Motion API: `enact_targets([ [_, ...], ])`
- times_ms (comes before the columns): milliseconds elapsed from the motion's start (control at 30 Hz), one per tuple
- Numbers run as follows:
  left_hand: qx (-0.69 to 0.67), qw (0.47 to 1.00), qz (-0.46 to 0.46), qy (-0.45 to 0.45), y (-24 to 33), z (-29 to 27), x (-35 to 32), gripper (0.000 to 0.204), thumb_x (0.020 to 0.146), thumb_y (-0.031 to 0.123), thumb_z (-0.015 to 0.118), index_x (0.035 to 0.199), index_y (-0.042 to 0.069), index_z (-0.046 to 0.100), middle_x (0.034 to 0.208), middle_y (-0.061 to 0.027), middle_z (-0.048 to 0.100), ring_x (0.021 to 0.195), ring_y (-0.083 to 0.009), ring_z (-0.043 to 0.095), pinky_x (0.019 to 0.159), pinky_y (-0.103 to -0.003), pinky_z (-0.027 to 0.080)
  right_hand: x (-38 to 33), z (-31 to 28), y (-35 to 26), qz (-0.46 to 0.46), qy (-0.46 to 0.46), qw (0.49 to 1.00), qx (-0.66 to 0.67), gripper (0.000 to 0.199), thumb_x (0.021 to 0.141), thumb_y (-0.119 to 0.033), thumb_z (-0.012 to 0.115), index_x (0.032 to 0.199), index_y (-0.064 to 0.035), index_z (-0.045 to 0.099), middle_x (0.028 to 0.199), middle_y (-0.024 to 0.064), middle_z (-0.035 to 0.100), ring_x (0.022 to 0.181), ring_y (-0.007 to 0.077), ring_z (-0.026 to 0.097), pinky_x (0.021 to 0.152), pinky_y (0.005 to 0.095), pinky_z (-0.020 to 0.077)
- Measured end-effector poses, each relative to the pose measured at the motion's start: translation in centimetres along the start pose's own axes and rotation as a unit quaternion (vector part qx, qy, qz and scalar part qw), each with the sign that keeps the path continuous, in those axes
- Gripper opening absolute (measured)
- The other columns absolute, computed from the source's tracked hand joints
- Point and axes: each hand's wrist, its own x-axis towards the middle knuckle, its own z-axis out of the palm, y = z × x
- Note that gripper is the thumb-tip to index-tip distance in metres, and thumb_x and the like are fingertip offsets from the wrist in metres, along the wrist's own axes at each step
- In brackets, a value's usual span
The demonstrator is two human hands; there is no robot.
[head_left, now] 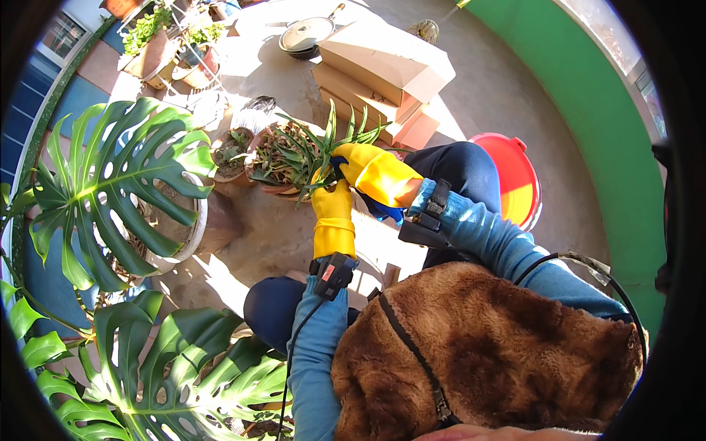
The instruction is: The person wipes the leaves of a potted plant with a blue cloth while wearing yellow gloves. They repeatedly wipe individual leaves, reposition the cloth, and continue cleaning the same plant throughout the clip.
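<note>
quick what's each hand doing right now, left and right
Left hand: yellow glove, closed around the spiky green plant.
Right hand: yellow glove, on the same plant; its grip cannot be told.

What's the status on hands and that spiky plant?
Left hand and right hand, both in yellow gloves, gripping the spiky plant at its base. Plant above a clay pot. Nothing blocking.

Shiny yellow rubber gloves (pixel 371 176); fuzzy brown vest (pixel 485 345); matt cardboard boxes (pixel 382 62); glossy red plastic bucket (pixel 518 180); rough concrete floor (pixel 500 88).

Spiky green aloe plant (pixel 323 151) upright in terracotta pot (pixel 276 185), long narrow leaves fanning upward
</note>
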Motion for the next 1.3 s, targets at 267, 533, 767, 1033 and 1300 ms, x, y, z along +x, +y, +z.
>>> enact_targets([
  [267, -0.001, 0.999, -0.046, -0.015, 0.1, -0.5, -0.1, 0.045, 0.087, -0.003, 0.068, 0.131, -0.002, 0.060, 0.119, -0.0136, 0.069, 0.098, -0.0195, 0.068, 0.085, -0.032, 0.055, -0.2, 0.5, 0.9, -0.008, -0.032, 0.998, -0.059, 0.028, 0.090, -0.001, 0.058, 0.117, 0.0065, 0.064, 0.101, 0.0174, 0.068, 0.101, 0.0311, 0.068, 0.088, 0.0345, 0.0555],
  [533, -0.037, 0.999, 0.000, -0.001, -0.8, -0.3, 0.3, 0.041, 0.087, 0.002, 0.070, 0.127, -0.003, 0.063, 0.117, -0.0139, 0.071, 0.097, -0.0207, 0.068, 0.086, -0.033, 0.055, 0.4, 0.3, -0.4, 0.070, -0.024, 0.995, 0.070, 0.033, 0.090, -0.006, 0.059, 0.121, 0.0058, 0.063, 0.100, 0.0246, 0.069, 0.097, 0.0377, 0.068, 0.086, 0.0380, 0.0545],
  [767, 0.029, 0.999, -0.007, -0.013, -1.6, -0.6, 0.8, 0.040, 0.087, 0.002, 0.070, 0.127, -0.004, 0.062, 0.121, -0.0158, 0.070, 0.105, -0.0227, 0.068, 0.091, -0.034, 0.054, 0.8, -0.2, 0.3, 0.117, -0.102, 0.980, 0.128, 0.036, 0.092, -0.006, 0.061, 0.126, 0.0051, 0.063, 0.105, 0.0217, 0.072, 0.102, 0.0365, 0.069, 0.091, 0.0360, 0.0549],
  [1033, 0.026, 0.998, -0.047, -0.024, -1.0, -0.6, 0.3, 0.047, 0.085, -0.002, 0.072, 0.130, -0.004, 0.060, 0.122, -0.0166, 0.069, 0.106, -0.0233, 0.068, 0.090, -0.034, 0.055, 1.2, -0.5, 1.5, 0.039, -0.133, 0.990, 0.007, 0.029, 0.087, -0.004, 0.064, 0.114, 0.0041, 0.072, 0.121, 0.0189, 0.069, 0.107, 0.0326, 0.069, 0.092, 0.0327, 0.0557],
  [1300, 0.017, 1.000, 0.010, -0.017, 0.0, -0.2, -0.2, 0.045, 0.087, -0.002, 0.070, 0.130, -0.003, 0.059, 0.116, -0.0132, 0.069, 0.098, -0.0200, 0.067, 0.081, -0.031, 0.054, 1.4, -1.3, 0.2, 0.069, -0.114, 0.990, 0.039, 0.030, 0.087, -0.004, 0.063, 0.116, 0.0044, 0.070, 0.118, 0.0218, 0.069, 0.107, 0.0350, 0.068, 0.093, 0.0356, 0.0545],
])
